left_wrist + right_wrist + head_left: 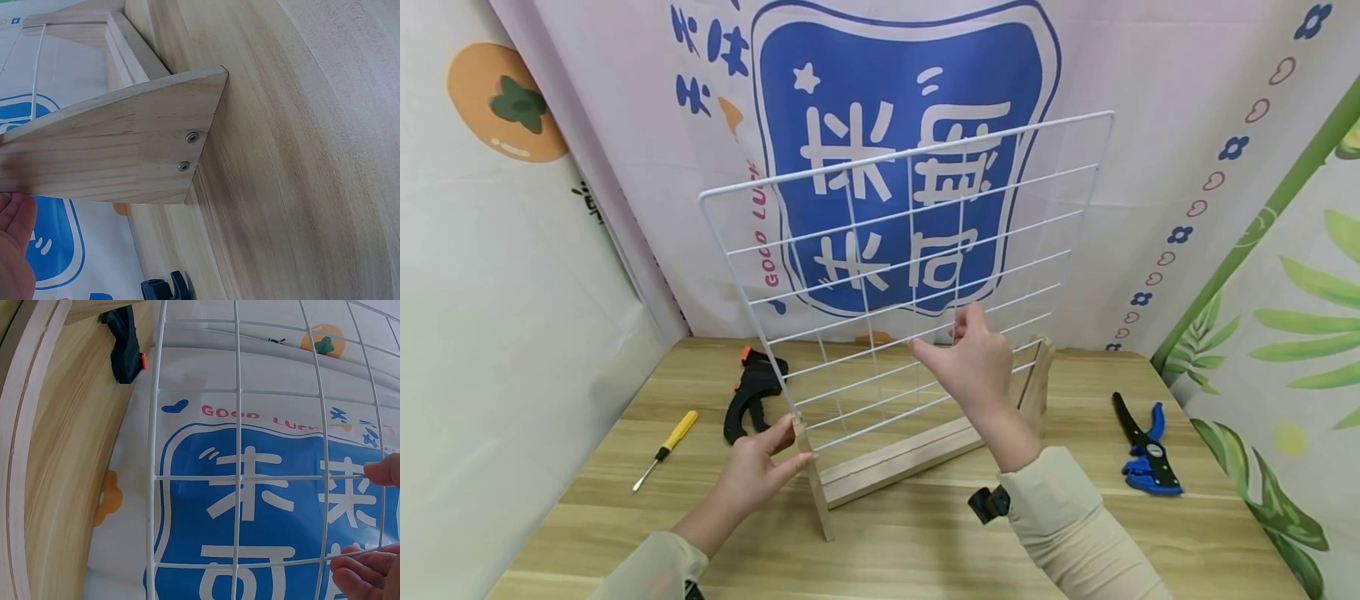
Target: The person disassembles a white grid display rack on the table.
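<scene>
A white wire grid panel stands tilted up between two wooden side boards, above a grooved wooden rail. My left hand grips the upper end of the left side board, thumb on one edge and fingers on the other. Two metal screws show on that board's outer face in the left wrist view. With thumb and fingers, my right hand holds the grid's wires right of its middle. The right forearm partly hides the rail and the right side board.
A yellow-handled screwdriver lies at the left of the wooden table. Behind my left hand is a black clamp with orange tips. Blue-and-black wire strippers lie at the right. A printed curtain hangs behind the table.
</scene>
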Demonstrator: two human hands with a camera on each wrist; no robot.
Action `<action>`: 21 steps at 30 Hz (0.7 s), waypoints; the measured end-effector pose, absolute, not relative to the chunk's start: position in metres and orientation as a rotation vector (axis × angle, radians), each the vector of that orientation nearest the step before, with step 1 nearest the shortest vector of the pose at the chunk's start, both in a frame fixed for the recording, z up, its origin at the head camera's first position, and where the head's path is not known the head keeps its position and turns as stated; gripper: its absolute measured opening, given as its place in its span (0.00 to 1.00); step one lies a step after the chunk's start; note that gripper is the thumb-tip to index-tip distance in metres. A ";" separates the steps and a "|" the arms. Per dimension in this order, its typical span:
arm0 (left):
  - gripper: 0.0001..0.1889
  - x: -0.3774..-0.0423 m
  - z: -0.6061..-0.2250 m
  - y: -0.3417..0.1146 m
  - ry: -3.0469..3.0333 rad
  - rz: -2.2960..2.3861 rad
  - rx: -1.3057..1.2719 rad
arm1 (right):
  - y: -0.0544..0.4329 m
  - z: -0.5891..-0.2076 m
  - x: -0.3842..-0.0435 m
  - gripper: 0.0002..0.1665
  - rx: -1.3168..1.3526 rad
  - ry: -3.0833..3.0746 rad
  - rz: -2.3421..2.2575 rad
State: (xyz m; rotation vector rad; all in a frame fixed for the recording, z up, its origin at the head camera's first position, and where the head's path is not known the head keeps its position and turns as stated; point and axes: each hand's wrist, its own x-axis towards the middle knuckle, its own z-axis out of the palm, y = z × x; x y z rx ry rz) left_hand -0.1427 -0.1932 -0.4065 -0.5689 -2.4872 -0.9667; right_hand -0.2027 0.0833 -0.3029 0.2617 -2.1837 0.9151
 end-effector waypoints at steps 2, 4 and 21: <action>0.29 -0.143 -0.406 -0.193 -2.490 -0.976 -0.565 | 0.083 -0.303 -0.203 0.27 0.268 -2.184 0.919; 0.29 -0.143 -0.407 -0.193 -2.492 -0.982 -0.561 | 0.083 -0.303 -0.203 0.27 0.276 -2.185 0.921; 0.31 -0.144 -0.409 -0.194 -2.474 -0.975 -0.571 | 0.084 -0.299 -0.204 0.26 0.314 -2.192 0.907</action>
